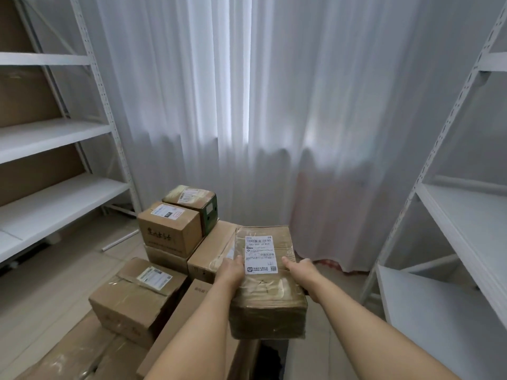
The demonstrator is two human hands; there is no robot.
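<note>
Between both hands, taped box [270, 292] points lengthwise toward curtain [274, 105].

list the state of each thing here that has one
taped brown cardboard parcel with white label: sealed, held between both hands
left hand: grips the parcel's left side
right hand: grips the parcel's right side
brown cardboard box on the stack: closed, upright
white curtain: drawn closed

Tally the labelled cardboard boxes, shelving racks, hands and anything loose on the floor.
Brown cardboard boxes showing white shipping labels, plus the held taped box: 4
White metal shelving racks: 2
Bare hands, both gripping that box: 2
White tube on the floor: 1
Total: 9
</note>
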